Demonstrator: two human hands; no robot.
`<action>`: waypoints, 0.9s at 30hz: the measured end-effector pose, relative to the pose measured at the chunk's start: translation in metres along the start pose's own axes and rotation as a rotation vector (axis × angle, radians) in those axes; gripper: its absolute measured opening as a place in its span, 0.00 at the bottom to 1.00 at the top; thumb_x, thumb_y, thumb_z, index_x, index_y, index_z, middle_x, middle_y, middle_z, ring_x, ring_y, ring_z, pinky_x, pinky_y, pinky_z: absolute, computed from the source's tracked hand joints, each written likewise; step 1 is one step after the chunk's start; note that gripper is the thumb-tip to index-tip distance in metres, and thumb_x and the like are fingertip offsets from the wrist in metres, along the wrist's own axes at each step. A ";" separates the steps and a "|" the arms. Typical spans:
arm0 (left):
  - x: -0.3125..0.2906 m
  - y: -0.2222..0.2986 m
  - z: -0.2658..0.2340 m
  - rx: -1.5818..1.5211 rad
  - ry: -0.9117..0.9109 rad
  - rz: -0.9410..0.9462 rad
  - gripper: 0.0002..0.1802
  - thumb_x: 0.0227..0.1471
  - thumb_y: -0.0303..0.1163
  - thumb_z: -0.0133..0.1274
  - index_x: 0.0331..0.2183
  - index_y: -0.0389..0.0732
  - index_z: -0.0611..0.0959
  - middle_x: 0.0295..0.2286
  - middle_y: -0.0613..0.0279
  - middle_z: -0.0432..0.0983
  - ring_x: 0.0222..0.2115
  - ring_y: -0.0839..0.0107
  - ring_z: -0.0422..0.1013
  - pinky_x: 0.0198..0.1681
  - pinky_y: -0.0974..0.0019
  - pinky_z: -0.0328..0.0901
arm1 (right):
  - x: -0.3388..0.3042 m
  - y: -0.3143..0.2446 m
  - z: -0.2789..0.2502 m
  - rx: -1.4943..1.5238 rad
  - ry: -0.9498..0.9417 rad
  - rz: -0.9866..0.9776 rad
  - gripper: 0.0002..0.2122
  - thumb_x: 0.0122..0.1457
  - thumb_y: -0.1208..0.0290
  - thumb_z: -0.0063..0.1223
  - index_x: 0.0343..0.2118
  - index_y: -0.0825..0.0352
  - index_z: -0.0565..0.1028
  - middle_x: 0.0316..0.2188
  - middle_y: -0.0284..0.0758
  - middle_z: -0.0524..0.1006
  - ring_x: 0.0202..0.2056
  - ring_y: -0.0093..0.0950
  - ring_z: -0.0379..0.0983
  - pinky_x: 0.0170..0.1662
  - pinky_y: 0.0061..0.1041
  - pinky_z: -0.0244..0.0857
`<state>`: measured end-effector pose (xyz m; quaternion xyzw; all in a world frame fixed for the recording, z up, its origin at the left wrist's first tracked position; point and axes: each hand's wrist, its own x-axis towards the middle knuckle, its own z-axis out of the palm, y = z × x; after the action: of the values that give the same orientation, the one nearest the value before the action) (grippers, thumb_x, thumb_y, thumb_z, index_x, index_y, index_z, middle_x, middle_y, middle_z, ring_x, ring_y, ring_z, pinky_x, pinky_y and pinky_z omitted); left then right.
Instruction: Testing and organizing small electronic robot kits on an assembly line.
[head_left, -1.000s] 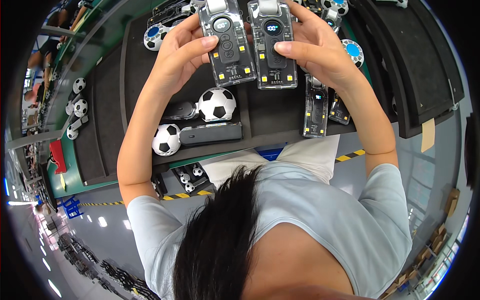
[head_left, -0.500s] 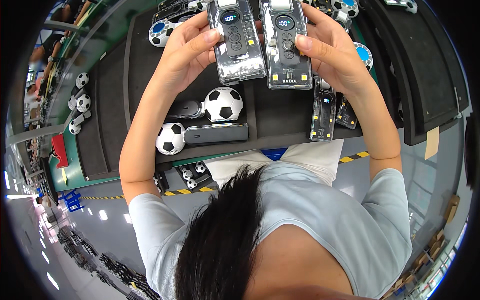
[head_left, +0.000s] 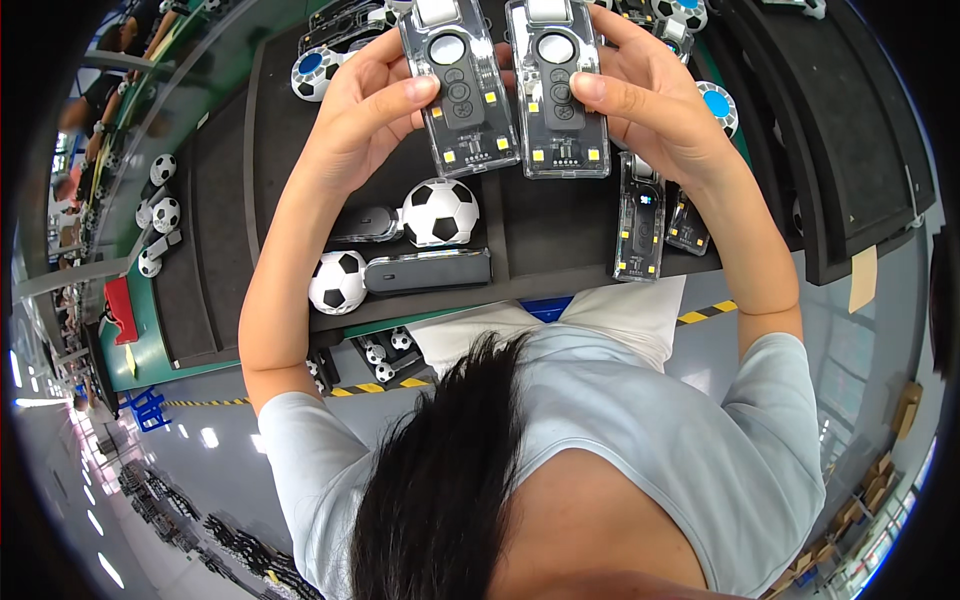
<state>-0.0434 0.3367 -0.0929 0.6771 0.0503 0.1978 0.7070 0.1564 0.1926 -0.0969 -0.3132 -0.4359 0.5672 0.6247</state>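
At the top of the head view I hold two clear-cased handheld devices side by side, their lower ends nearly touching. My left hand (head_left: 365,120) is closed round the left device (head_left: 480,125), its thumb on the case edge beside the buttons. My right hand (head_left: 660,115) grips the right device (head_left: 560,150), the thumb lying over its upper button. Both round displays look pale and blank. Their tops are cut off by the picture's edge. Below my right hand, a similar clear device (head_left: 640,235) lies on the dark mat, its small display lit.
Soccer-ball-patterned heads (head_left: 440,212) on dark handles lie on the black padded bench (head_left: 560,240) near its front edge. More ball-headed pieces (head_left: 165,212) stand at the far left. A raised black panel (head_left: 850,150) borders the right. A red object (head_left: 120,310) hangs at the left edge.
Both round displays have gone from lit figures to blank white. The two devices have shifted slightly left, with both hands still holding them. My right thumb sits more over the buttons.
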 end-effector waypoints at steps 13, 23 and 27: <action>-0.015 0.027 0.004 -0.028 0.353 0.163 0.15 0.52 0.36 0.54 0.32 0.31 0.77 0.28 0.54 0.77 0.30 0.64 0.76 0.37 0.64 0.70 | -0.011 -0.004 0.003 -0.195 0.136 -0.243 0.20 0.62 0.56 0.48 0.45 0.71 0.67 0.37 0.43 0.77 0.28 0.23 0.74 0.32 0.20 0.70; -0.250 0.208 -0.004 0.091 1.233 1.613 0.18 0.48 0.45 0.47 0.20 0.40 0.75 0.21 0.57 0.73 0.25 0.67 0.72 0.33 0.59 0.70 | -0.227 -0.153 0.037 -0.775 1.087 -1.601 0.20 0.60 0.54 0.48 0.48 0.59 0.60 0.36 0.43 0.73 0.36 0.40 0.74 0.35 0.26 0.75; -0.219 0.137 0.098 1.281 0.987 0.940 0.09 0.51 0.33 0.48 0.25 0.39 0.77 0.26 0.59 0.75 0.27 0.71 0.72 0.35 0.65 0.69 | -0.229 -0.109 0.084 -2.255 0.325 -0.499 0.19 0.56 0.56 0.46 0.34 0.70 0.75 0.32 0.44 0.77 0.33 0.33 0.75 0.41 0.34 0.69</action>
<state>-0.2395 0.1691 0.0057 0.7279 0.1651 0.6632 -0.0547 0.1337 -0.0584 -0.0085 -0.6655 -0.6571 -0.3271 0.1351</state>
